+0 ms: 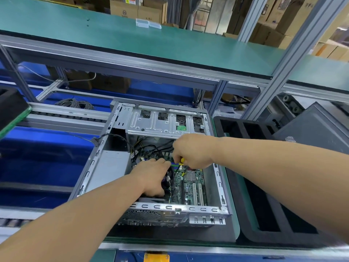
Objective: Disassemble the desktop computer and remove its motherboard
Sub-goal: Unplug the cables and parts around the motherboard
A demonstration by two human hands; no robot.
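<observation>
Gripping a yellow-handled screwdriver (pixel 181 160), the right hand (pixel 192 151) works over the motherboard (pixel 190 188) (left hand (pixel 153 176) lies flat on the fan (pixel 169 179)).

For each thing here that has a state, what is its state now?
Grey metal desktop computer case: lying on its side, side panel off.
Green motherboard: inside the case, not removed.
Yellow-handled screwdriver: held over the board.
Right hand: grips the screwdriver.
Left hand: rests on the black cooler fan.
</observation>
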